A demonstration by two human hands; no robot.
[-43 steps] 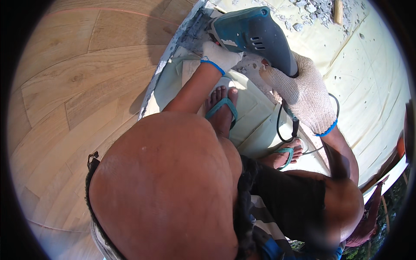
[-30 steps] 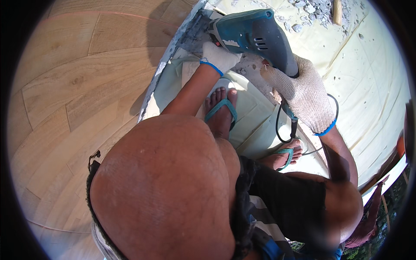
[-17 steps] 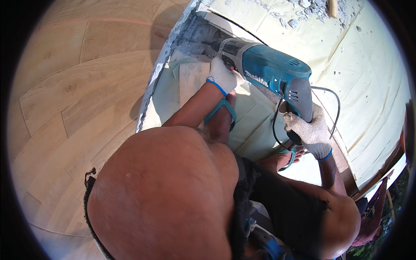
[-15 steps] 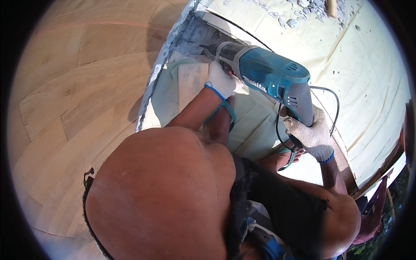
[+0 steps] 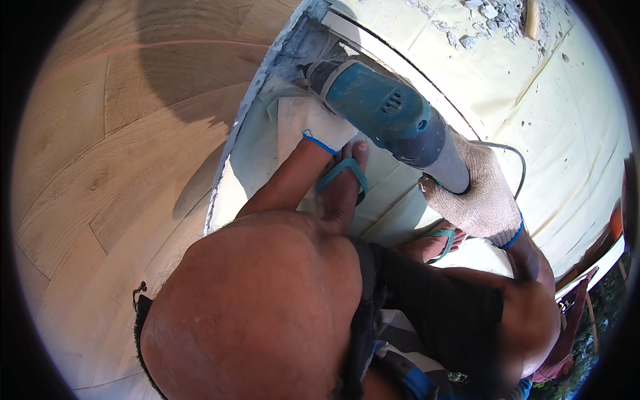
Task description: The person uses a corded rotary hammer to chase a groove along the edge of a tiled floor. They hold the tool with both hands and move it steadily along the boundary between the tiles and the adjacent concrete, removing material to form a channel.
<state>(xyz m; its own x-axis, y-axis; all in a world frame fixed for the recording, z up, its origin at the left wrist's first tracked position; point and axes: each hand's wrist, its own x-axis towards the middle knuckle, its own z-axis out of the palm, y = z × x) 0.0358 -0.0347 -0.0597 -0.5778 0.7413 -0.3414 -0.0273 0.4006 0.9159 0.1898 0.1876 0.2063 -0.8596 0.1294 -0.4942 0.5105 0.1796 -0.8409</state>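
A teal and grey rotary hammer drill slants across the upper middle, its dark chuck pointing left toward the rough grey concrete by the raised edge. My right hand, in an off-white knit glove with a blue cuff, is closed round the rear handle. Gloved the same way, my left hand grips under the front of the drill; the body hides most of its fingers. Whether the tip touches the concrete is hard to make out. Beside my left hand lies a pale board.
Grey rubble and a short wooden stick lie on cream sheeting at the upper right. A power cord loops behind my right hand. My sandalled feet are below the drill. Wood-patterned panels fill the left; another person is at lower right.
The drill's rear end has swung down and nearer, and its body has rolled so its vented top faces up. My right hand has come with it; my left hand has shifted slightly lower.
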